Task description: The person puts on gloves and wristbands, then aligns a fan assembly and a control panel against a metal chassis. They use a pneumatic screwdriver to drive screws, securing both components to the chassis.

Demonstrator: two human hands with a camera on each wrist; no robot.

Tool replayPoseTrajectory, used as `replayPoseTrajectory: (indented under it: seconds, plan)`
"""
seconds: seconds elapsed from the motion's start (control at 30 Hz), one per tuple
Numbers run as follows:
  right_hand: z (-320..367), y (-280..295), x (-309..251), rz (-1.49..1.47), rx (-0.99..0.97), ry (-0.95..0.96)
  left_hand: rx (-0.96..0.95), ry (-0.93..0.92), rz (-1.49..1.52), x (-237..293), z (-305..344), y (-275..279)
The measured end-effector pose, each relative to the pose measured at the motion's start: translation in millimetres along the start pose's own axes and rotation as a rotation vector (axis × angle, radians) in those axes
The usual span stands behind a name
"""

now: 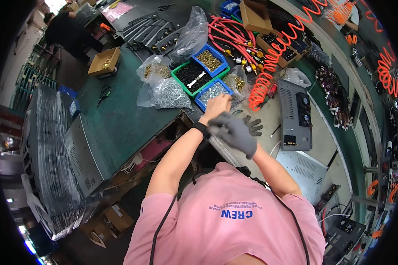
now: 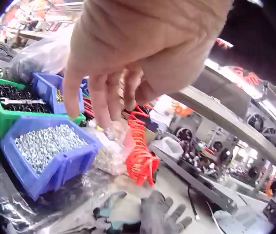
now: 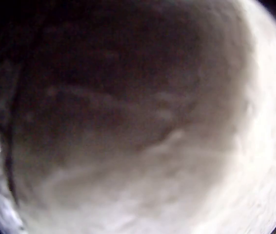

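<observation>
My bare left hand [image 1: 219, 106] hangs over the near end of a blue bin of small silver fasteners [image 1: 213, 92]. In the left wrist view its fingers [image 2: 99, 95] point down, slightly bent, with nothing between them. A black band [image 1: 201, 129] circles the left wrist. My right hand [image 1: 234, 132], in a grey glove, is right at that band and overlaps the left wrist; I cannot tell whether its fingers pinch anything. The right wrist view is a dark, blurred close-up. A loose grey glove [image 2: 160, 214] lies on the table beyond the hands.
Behind the blue bin sit a green bin of black fasteners [image 1: 185, 75] with a wrench [image 1: 196, 80] on top, and another blue bin [image 1: 223, 56]. A clear bag of screws [image 1: 170, 93] lies left. Coiled orange hose [image 1: 263, 84] hangs right, near a grey metal panel [image 1: 292, 106].
</observation>
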State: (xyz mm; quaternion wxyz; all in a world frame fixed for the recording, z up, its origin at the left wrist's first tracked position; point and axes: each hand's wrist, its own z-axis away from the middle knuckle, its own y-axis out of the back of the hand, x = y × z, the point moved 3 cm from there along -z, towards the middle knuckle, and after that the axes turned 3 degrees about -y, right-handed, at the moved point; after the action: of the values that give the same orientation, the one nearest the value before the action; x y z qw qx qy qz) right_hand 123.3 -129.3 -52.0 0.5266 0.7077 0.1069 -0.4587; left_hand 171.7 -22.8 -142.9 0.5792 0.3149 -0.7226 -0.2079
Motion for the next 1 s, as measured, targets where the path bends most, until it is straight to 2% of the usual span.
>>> replayPoseTrajectory:
  seconds: [0.03, 0.07, 0.1, 0.13, 0.17, 0.2, 0.27, 0.3, 0.33, 0.4, 0.43, 0.53, 0.6, 0.63, 0.7, 0.73, 0.8, 0.83, 0.87, 0.93, 1.0]
  plan:
    - [-1, 9, 16, -0.117, 0.223, 0.02, 0.027, -0.023, -0.004, -7, 4, -6]
    - [-1, 19, 33, -0.234, 0.448, 0.044, 0.094, -0.169, 0.312, -25, 14, -20]
    - [-3, 26, 47, -0.234, 0.456, 0.033, 0.038, 0.078, 0.499, -20, 16, -27]
    - [-5, 33, 71, -0.455, 0.528, -0.267, -0.022, 0.328, 0.676, -7, 20, -28]
    - [-2, 32, 91, -0.676, 0.593, -0.568, -0.162, 0.405, 0.905, 11, 26, -22]
    - [-1, 26, 101, -0.679, 0.605, -0.575, -0.176, 0.404, 0.905, 24, 29, -23]
    - [-1, 8, 116, -1.285, 0.458, -0.417, 0.014, 0.48, 0.913, 39, 33, -30]
    - [-4, 5, 109, -1.372, 0.413, -0.309, 0.001, 0.52, 1.0, 35, 30, -33]
    - [-3, 3, 105, -1.372, 0.421, -0.314, -0.004, 0.548, 1.077, 31, 27, -34]
    - [0, 4, 97, -1.548, 0.485, -0.252, 0.198, 0.621, 1.015, 31, 26, -33]
    - [-1, 1, 100, -1.578, 0.475, -0.207, 0.192, 0.621, 1.014, 28, 26, -35]
    - [4, -1, 92, -1.591, 0.43, -0.243, 0.068, 0.562, 1.141, 19, 24, -47]
    - [9, -3, 94, -1.545, 0.426, -0.208, 0.191, 0.48, 1.056, 19, 21, -51]
    - [11, -3, 94, -1.496, 0.409, -0.171, 0.181, 0.481, 1.061, 21, 20, -53]
    - [16, -2, 90, -1.425, 0.403, -0.194, 0.204, 0.625, 1.089, 20, 20, -54]
    - [18, -1, 85, -1.357, 0.385, -0.215, 0.196, 0.625, 1.09, 24, 16, -47]
    - [24, -4, 81, -1.332, 0.354, -0.177, 0.342, 0.931, 1.29, 24, 8, -40]
    - [25, -7, 78, -1.299, 0.339, -0.079, 0.461, 1.009, 1.366, 16, 4, -46]
    - [26, -10, 74, -1.265, 0.323, 0.017, 0.454, 1.015, 1.368, 7, -1, -51]
    - [32, -2, 56, -1.242, 0.289, -0.001, 0.596, 0.967, 1.498, -10, -10, -43]
    - [47, 5, 37, -0.875, 0.136, -0.095, 0.566, 0.967, 1.484, -24, -18, -28]
